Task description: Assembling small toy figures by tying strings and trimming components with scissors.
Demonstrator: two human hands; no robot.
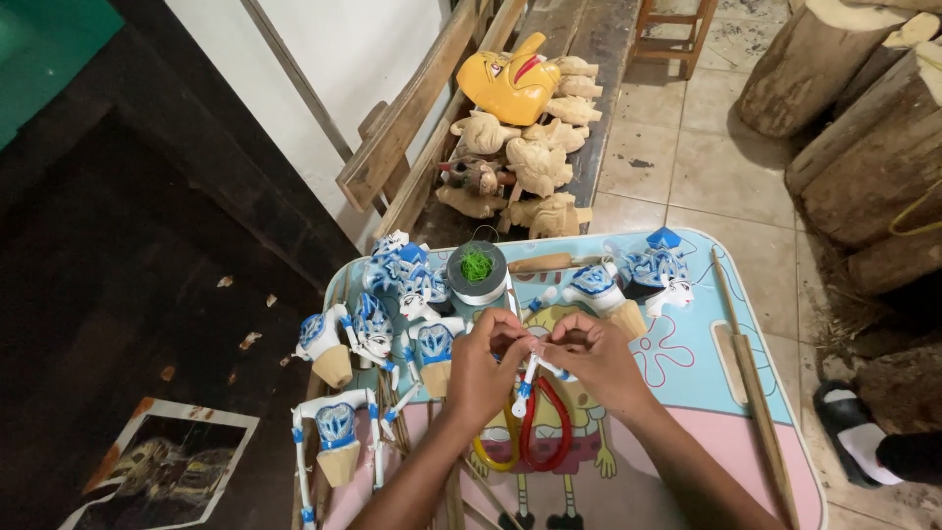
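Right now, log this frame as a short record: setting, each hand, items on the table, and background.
setting: small printed table on a tiled floor
left hand: pinching a small white-and-blue puppet arm
right hand: gripping the same piece from the other side
below hands: scissors with red and yellow handles
table items: blue-and-white puppets, spool with green thread, wooden sticks
background: yellow mask, unpainted carved heads, logs
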